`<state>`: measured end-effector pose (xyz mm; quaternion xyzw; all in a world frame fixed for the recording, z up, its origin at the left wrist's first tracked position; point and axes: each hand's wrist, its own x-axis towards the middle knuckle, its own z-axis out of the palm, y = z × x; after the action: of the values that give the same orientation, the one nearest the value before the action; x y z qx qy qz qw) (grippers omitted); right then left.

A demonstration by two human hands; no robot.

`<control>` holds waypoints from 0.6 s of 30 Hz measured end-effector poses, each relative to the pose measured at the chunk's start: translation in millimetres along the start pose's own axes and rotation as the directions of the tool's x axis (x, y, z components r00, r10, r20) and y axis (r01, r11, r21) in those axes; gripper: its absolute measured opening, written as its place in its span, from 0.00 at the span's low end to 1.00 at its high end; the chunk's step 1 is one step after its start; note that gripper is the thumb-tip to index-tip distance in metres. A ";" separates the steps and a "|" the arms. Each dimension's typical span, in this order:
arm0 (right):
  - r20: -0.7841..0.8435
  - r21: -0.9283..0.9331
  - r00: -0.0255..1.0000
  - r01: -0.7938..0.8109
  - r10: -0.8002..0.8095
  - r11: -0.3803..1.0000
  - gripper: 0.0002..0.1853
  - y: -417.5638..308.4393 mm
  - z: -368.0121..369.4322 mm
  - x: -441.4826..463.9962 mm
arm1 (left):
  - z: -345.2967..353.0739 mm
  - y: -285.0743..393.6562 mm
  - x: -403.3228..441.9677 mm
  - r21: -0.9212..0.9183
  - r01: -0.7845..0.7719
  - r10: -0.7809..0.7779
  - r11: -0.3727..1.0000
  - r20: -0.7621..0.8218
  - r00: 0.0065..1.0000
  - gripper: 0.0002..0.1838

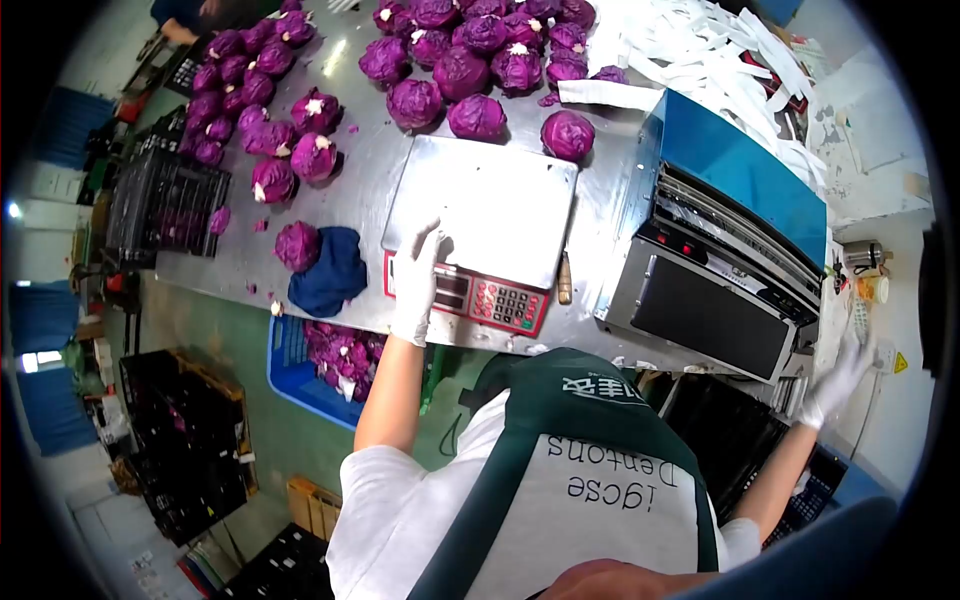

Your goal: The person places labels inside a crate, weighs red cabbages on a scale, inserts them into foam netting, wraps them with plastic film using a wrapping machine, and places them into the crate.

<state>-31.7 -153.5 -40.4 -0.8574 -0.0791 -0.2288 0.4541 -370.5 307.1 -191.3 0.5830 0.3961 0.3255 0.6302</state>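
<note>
My left hand (pixel 418 285), in a white glove, is at the left front edge of the digital scale, its fingers stretched out over the edge of the metal pan. The scale (pixel 490 200) has a bare silver pan and a red front panel with a display and keypad. My right hand (pixel 840 382), also gloved, reaches far to the right, beyond the blue and silver sealing machine (pixel 740 180). It is blurred, with its fingers seemingly extended and nothing visible in them. A knife with a wooden handle (pixel 565 280) lies right of the scale.
Many purple cabbages (pixel 462 72) cover the back and left of the metal table (pixel 350 165). A dark blue cloth (pixel 330 270) lies near its front edge. White strips (pixel 700 50) pile up behind the machine. Below stands a blue crate (pixel 287 350) of purple leaves; a black crate (pixel 165 205) is left.
</note>
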 end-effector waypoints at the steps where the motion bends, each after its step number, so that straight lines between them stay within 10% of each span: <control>1: 0.137 0.003 0.983 0.121 -0.121 0.993 0.25 -27.1 35.7 -12.2 | -3.5 11.3 8.3 -0.004 0.060 -0.060 0.998 0.015 0.998 0.17; 3: 0.402 0.171 0.867 0.244 -0.293 0.955 0.26 -75.8 99.1 -27.5 | -5.0 27.8 26.2 -0.032 0.166 -0.164 0.986 0.035 0.986 0.18; 9: 0.788 0.293 0.343 0.522 -0.512 0.801 0.26 -149.1 246.9 -20.6 | -9.4 9.7 103.1 0.151 -0.143 0.129 0.978 0.094 0.987 0.22; 18: 0.909 0.016 0.345 0.535 -0.235 0.845 0.29 -125.9 532.8 41.4 | 84.9 29.5 307.1 0.600 -0.539 0.477 0.591 0.279 0.833 0.36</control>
<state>132.4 350.2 -185.0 -0.8578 -0.4717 0.1415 0.1475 -148.7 537.6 -198.3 0.8679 0.2730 0.3050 0.2815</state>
